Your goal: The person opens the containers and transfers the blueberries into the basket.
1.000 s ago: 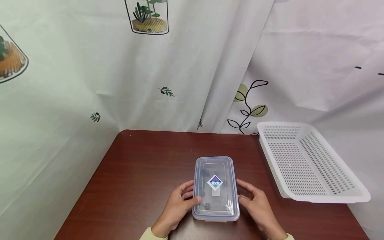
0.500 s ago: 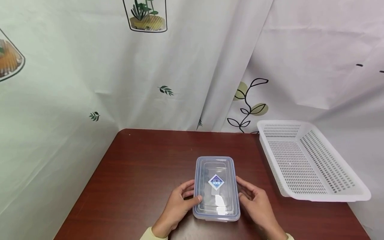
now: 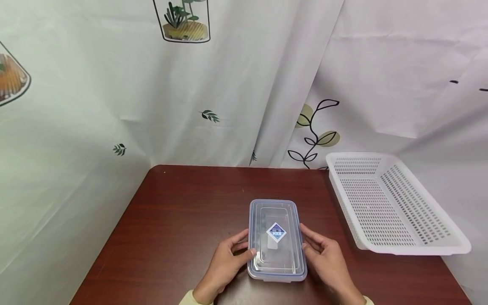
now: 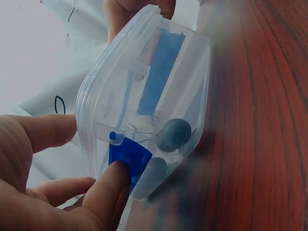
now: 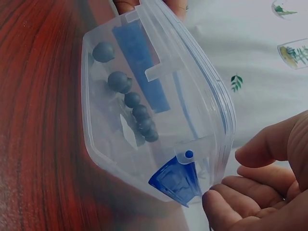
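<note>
A clear lidded food container [image 3: 282, 258] with a blue-edged lid and a diamond sticker stands on the table between both hands. My left hand [image 3: 226, 262] grips its left side, thumb on the lid's edge; in the left wrist view a fingertip presses the blue clip [image 4: 127, 161]. At the right side, my right hand [image 3: 328, 262] has loosely bent fingers, with fingertips right by another blue clip [image 5: 175, 180]. Several dark round balls [image 5: 118, 82] lie inside the container.
A white perforated plastic basket [image 3: 362, 243] stands at the table's right edge. The dark red-brown table [image 3: 183, 212] meets a pale printed curtain [image 3: 228, 84] at the back and left.
The container has shifted slightly to the right in the head view, and the glare on its lid has changed. Both hands stay almost where they were.
</note>
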Available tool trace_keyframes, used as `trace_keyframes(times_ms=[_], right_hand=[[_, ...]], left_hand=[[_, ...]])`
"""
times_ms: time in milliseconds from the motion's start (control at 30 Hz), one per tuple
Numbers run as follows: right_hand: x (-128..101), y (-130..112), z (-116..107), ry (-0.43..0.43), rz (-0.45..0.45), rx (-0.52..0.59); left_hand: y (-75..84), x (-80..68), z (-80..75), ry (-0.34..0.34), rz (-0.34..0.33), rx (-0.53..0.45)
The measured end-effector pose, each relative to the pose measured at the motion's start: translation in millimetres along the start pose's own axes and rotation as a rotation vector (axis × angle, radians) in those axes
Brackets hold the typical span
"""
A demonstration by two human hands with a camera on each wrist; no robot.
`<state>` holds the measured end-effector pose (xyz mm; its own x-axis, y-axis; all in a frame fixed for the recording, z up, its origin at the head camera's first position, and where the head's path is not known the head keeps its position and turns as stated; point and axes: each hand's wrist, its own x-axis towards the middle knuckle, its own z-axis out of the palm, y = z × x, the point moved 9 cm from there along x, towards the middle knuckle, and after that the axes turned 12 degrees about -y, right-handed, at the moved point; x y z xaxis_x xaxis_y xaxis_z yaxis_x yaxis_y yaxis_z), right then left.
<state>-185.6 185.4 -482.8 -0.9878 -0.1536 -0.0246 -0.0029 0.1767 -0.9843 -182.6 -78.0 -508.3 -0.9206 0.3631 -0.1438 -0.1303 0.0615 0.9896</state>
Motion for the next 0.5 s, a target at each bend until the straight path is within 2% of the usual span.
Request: trace_keyframes(times_ms=[233,500], right_hand=[[0.3,3.2,-0.2,0.005,0.045,0.021],[-1.1,-2.8,-0.4,-0.005,0.035,0.014]], left_hand=[[6.3,0.4,1.4,0.018,0.032,0.051],[10.6,0.4,2.5,0.011,0.037,0.081]])
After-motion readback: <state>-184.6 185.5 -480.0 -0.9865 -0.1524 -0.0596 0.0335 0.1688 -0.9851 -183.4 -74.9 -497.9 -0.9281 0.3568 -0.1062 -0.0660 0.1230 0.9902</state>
